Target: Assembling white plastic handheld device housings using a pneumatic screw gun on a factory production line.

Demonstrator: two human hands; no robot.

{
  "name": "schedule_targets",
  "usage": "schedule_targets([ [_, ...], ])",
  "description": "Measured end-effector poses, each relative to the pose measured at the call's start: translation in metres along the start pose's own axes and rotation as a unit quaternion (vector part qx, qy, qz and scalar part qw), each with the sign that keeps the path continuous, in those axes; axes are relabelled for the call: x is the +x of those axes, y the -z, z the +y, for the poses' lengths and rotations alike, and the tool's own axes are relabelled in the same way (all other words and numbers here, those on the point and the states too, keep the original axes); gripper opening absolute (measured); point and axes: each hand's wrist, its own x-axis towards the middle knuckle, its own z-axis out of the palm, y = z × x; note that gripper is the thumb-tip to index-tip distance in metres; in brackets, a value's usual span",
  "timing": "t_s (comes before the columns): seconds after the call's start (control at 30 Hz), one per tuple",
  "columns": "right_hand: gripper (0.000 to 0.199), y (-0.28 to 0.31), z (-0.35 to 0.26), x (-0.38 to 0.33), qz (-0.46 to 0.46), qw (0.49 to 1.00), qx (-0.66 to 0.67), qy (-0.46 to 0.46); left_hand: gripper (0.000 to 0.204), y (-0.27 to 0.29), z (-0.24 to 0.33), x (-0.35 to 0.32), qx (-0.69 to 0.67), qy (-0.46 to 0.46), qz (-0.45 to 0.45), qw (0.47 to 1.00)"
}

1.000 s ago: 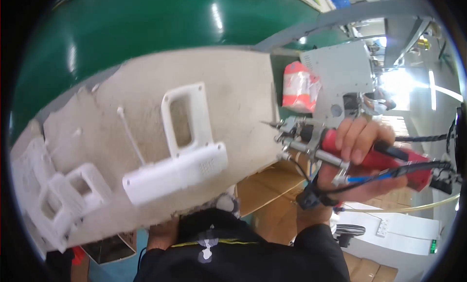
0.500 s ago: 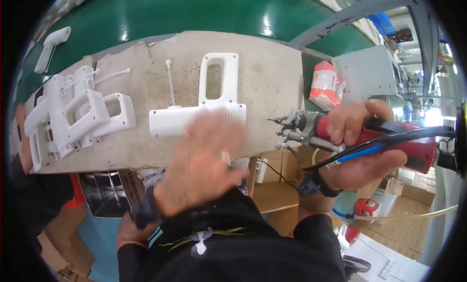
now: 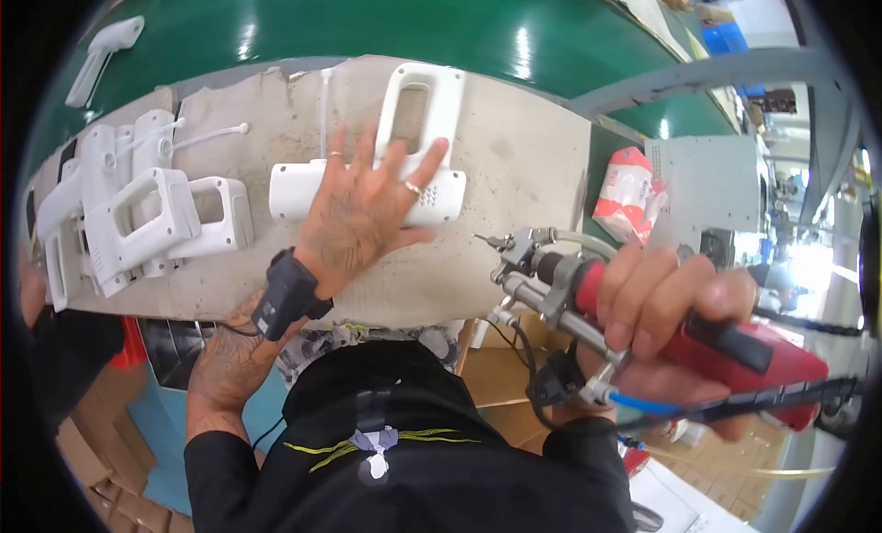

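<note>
My left hand [image 3: 367, 198] lies with fingers spread over a white plastic housing [image 3: 297, 186], which has a loop handle pointing away from me. A thin white rod with a small knob sticks up from the housing's left part. Gripped in my right hand [image 3: 657, 303] is a red electric screwdriver [image 3: 763, 363] with a metal nose, a black cable and a blue air hose. Its thin bit points left, just right of the housing and apart from it. The palm hides the housing's middle.
Several similar white housings [image 3: 152, 216] are piled on the cardboard sheet [image 3: 514, 147] at left. Another lies on the green bench surface [image 3: 367, 23]. A red and white bag [image 3: 625, 193] and a grey metal box [image 3: 703, 184] stand at right. Another person's hand [image 3: 32, 289] shows at the left edge.
My left hand has moved up and spread out on the housing, which now sits farther away. The screwdriver has come slightly left and lower, its nose tilted more upward.
</note>
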Motion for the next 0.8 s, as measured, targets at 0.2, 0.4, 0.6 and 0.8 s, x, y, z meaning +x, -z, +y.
schedule_targets([
  [0.2,0.073,-0.012,0.013,0.004,-0.052,0.998,-0.034,0.0,0.097,-0.016,-0.003,-0.008,-0.036,0.035,-0.065,0.997],
  [0.4,0.074,-0.012,0.026,0.005,-0.047,0.998,-0.035,-0.025,0.097,-0.018,-0.007,-0.008,-0.043,0.03,-0.072,0.996],
  [0.6,0.076,-0.011,0.031,0.002,-0.036,0.998,-0.04,-0.043,0.1,-0.019,-0.009,-0.009,-0.037,0.024,-0.077,0.996],
  [0.8,0.072,-0.012,0.05,-0.005,-0.034,0.998,-0.034,-0.036,0.101,-0.02,-0.01,-0.008,-0.03,0.02,-0.076,0.996],
])
